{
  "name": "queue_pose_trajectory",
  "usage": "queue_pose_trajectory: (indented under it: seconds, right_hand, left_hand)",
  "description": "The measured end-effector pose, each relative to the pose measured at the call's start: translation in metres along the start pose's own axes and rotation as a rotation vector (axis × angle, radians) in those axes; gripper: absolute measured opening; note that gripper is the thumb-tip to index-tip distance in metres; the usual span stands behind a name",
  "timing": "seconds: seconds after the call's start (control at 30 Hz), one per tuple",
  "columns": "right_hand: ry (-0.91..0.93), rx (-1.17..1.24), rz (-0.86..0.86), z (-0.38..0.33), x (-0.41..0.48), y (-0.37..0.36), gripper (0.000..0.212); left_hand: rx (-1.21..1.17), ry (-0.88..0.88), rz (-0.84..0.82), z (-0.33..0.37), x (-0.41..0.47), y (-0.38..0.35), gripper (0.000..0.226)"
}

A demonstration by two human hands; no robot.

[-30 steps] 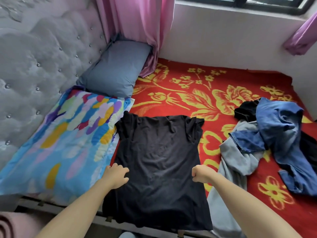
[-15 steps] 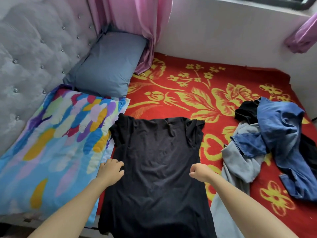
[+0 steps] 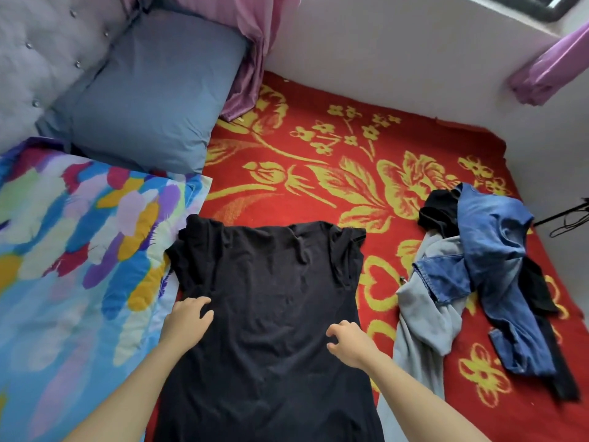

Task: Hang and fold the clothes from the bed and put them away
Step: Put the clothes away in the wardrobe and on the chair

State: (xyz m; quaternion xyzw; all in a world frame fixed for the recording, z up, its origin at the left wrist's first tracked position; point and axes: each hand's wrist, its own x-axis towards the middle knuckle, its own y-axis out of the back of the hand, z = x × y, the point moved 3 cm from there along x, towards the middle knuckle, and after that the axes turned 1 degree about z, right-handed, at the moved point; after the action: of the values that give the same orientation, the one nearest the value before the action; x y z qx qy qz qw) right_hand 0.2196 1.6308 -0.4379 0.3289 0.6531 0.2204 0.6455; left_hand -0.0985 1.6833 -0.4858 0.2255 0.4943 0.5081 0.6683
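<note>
1. The black shirt (image 3: 271, 298) lies flat on the bed (image 3: 318, 173), sleeves turned in, spread between and beyond both sets of fingers
2. The left hand (image 3: 188, 325) rests on its left edge, fingers (image 3: 194, 305) loosely bent on the cloth, gripping nothing visible
3. The right hand (image 3: 349, 344) sits at the right edge; fingers (image 3: 334, 329) curled, but whether they pinch cloth I cannot tell
4. Folding seems in hand; the next move likely calls for bringing one side edge across to the middle, smoothly
5. Right of the right fingers lie jeans (image 3: 490, 266) and a grey garment (image 3: 424, 320), the grey one just beside the shirt, possibly in the way
6. Left of the left fingers a bright quilt (image 3: 73, 250) touches the shirt
</note>
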Motion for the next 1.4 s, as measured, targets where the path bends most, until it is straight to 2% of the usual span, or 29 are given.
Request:
queue_pose_trajectory:
  seconds: [0.4,0.53,0.7,0.87,1.07,1.2,1.27,1.33,1.4]
  right_hand:
    - [0.024,0.051,0.038,-0.003,0.082,0.038,0.043]
    - [0.060,0.009,0.063,-0.005,0.120,0.038,0.042]
    - [0.092,-0.085,0.067,0.001,0.176,0.022,0.041]
    - [0.118,-0.097,0.183,0.010,0.235,0.022,0.047]
    - [0.096,-0.151,0.219,0.038,0.251,0.029,0.051]
    - [0.073,-0.186,0.289,0.036,0.281,0.045,0.061]
    - [0.152,-0.244,0.280,0.025,0.295,0.043,0.068]
    - [0.281,-0.328,0.282,0.013,0.309,0.042,0.075]
    - [0.344,-0.383,0.342,0.002,0.323,0.050,0.083]
  left_hand:
    - [0.142,-0.015,-0.154,0.026,0.074,-0.016,0.046]
    - [0.115,0.016,-0.140,0.032,0.110,-0.034,0.050]
    - [0.311,-0.060,-0.111,0.036,0.147,-0.069,0.055]
    - [0.433,-0.152,-0.074,0.047,0.198,-0.086,0.059]
    - [0.534,-0.193,-0.045,0.058,0.226,-0.084,0.067]
    - [0.595,-0.122,-0.042,0.067,0.259,-0.083,0.073]
    - [0.593,-0.081,-0.058,0.071,0.265,-0.086,0.077]
    - [0.552,-0.162,0.051,0.077,0.256,-0.084,0.080]
    - [0.569,-0.393,0.281,0.075,0.229,-0.093,0.053]
